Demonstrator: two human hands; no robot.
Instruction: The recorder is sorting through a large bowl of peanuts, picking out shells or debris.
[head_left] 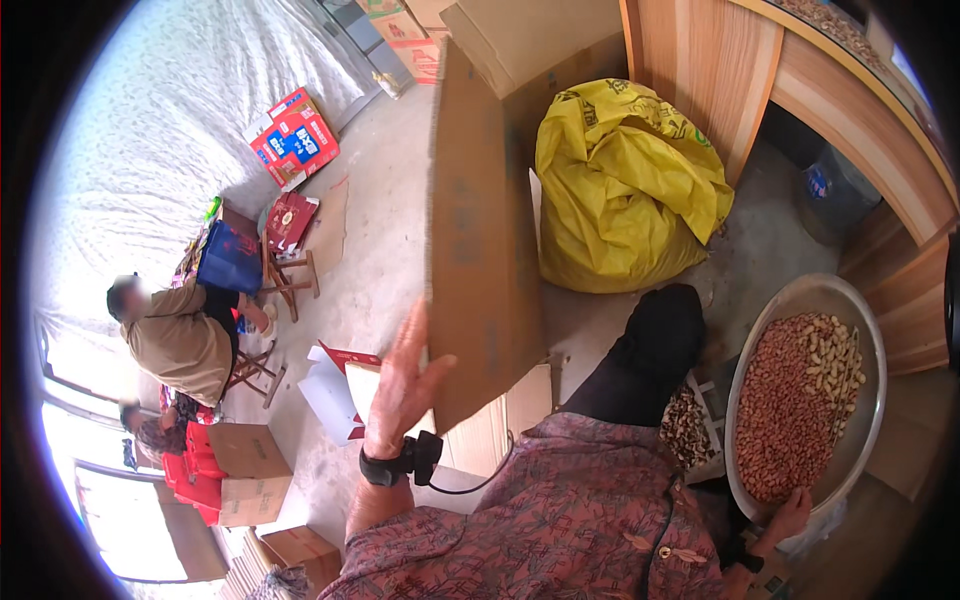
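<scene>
On the right of the frame we see a wide metal basin [846, 440] holding reddish shelled peanuts [785, 410], with pale unshelled peanuts [833, 350] toward its upper right side. At its lower edge we find the right hand [793, 513], fingers bent over the rim and reaching the peanuts; we cannot tell whether they pinch anything. Just left of the basin we spot a pile of dark and pale bits [686, 428], partly hidden by the patterned shirt [560, 510]. Near the centre we see the left hand [398, 385], its fingers extended and thumb spread, beside the edge of a large cardboard flap [485, 260]; we cannot tell if it touches. Above centre, we see a bulging yellow sack [630, 195] next to wooden panels [700, 80]. At the left, we see a seated person [180, 335], and toward the upper left a red box [295, 140].
</scene>
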